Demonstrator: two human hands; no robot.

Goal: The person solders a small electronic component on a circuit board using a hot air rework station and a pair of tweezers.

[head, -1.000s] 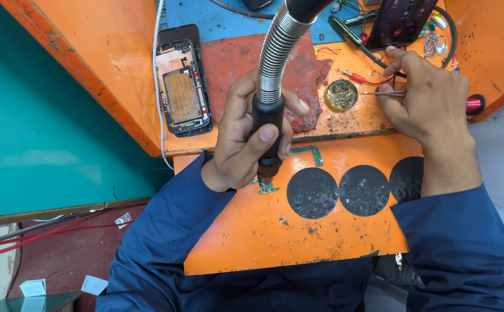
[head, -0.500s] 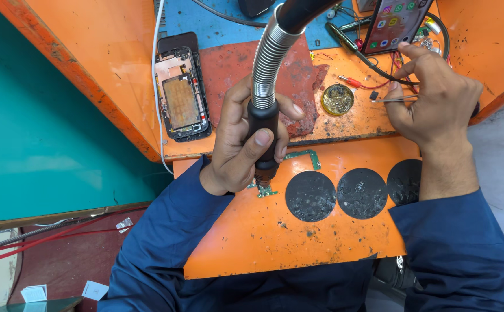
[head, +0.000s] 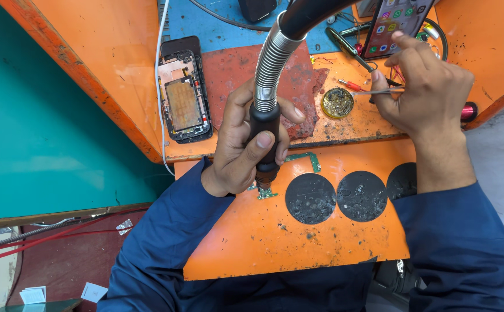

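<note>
The little green circuit board is lying on the orange work plate, just left of the row of black round pads, and the nozzle of the hot-air handpiece is pointing straight down at the board's lower end. The left hand is wrapping tight around the black grip, thumb across the front, with the ribbed metal hose arching up and away from the board. The right hand is sitting well off to the board's upper right, pinching thin tweezers beside a lit phone.

My take: keeping the nozzle upright and just off the board is the way to go, no leaning, since the board looks loose and could skate.

Room-wise, the plate's front edge is near the board, over the lap. Beyond the board, there's the red mat, a brass tip-cleaner tin, and an opened phone off to its upper left. Open space is mostly to the board's lower right.
</note>
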